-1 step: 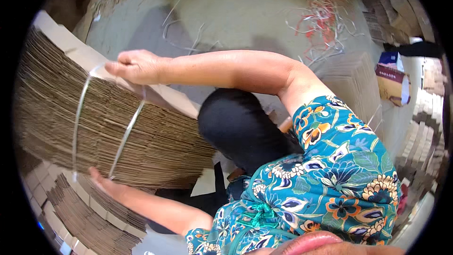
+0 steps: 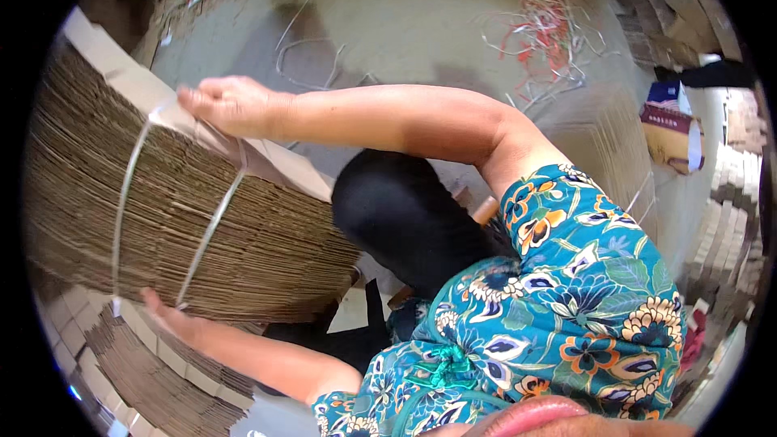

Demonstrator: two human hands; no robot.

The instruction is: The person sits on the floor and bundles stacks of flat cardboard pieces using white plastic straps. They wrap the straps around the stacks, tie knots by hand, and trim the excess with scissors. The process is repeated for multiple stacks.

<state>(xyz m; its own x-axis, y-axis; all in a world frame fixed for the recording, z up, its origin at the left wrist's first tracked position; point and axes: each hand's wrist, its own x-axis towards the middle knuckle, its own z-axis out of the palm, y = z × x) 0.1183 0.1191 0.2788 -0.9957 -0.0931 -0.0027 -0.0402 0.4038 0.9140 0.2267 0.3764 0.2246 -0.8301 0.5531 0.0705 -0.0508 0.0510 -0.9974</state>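
Observation:
A thick bundle of flat brown cardboard [image 2: 178, 202] fills the left side, its layered edges toward me. Two pale plastic straps [image 2: 129, 202] run across it, from its upper edge to its lower one. My right hand [image 2: 231, 105] is closed at the upper edge, its fingers curled round the strap where the two straps draw near each other. At the lower edge, my left hand [image 2: 171, 320] lies against the bundle near the strap ends, fingers stretched out and slightly blurred; its underside is hidden. My dark-trousered knee [image 2: 388, 210] is by the bundle's right end.
Loose red and white strapping [image 2: 546, 40] lies tangled on the floor [image 2: 405, 40]. Another cardboard stack [image 2: 599, 137] stands right of my forearm, with a printed box [image 2: 673, 133] beyond it. More cardboard [image 2: 154, 372] is stacked at the lower left.
The bundle and its straps have shifted slightly left. Both hands have moved left with it, keeping their places at its upper and lower edges.

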